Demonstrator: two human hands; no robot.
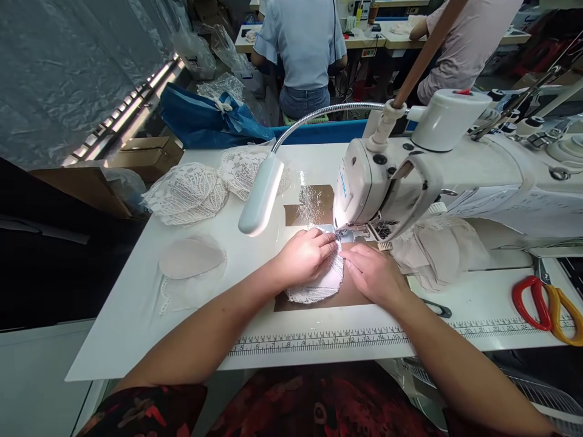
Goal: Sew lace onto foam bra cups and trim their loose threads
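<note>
A rounded white lace fabric piece lies under the needle area of the white sewing machine. My left hand presses down on it from the left, its fingers bent together close to the presser foot. At the right edge of the piece, my right hand pinches the fabric between thumb and fingers. The needle tip is too small to make out, and part of the piece is hidden under my left hand.
Stacked lace pieces and a beige oval pad lie left. A lamp overhangs the table. Beige fabric pieces, scissors and small dark snips lie right. A ruler tape runs along the front; two people sit beyond.
</note>
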